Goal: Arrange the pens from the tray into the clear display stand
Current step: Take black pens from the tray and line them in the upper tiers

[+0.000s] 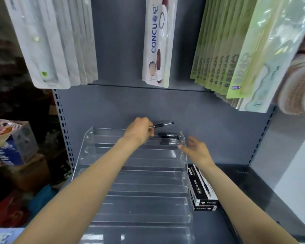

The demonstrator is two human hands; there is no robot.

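A clear stepped display stand (102, 152) sits on the grey shelf, with several tiers rising toward the back wall. My left hand (139, 131) is over the top tier and grips a black pen (163, 124) that points right, held level above the stand. Several black pens (167, 137) lie in the right end of the top tiers, just below the held pen. At the stand's upper right corner my right hand (195, 150) hovers with fingers spread and nothing in it. Beside the stand on the right, partly under my right forearm, lies a black-and-white pen box (200, 191).
Packaged goods hang from hooks above: white packs (49, 41) at left, a white pack (157, 43) in the middle, green packs (236, 50) at right. Cardboard boxes (14, 143) are stacked left of the shelf upright. The grey shelf (253, 187) runs right to a white wall.
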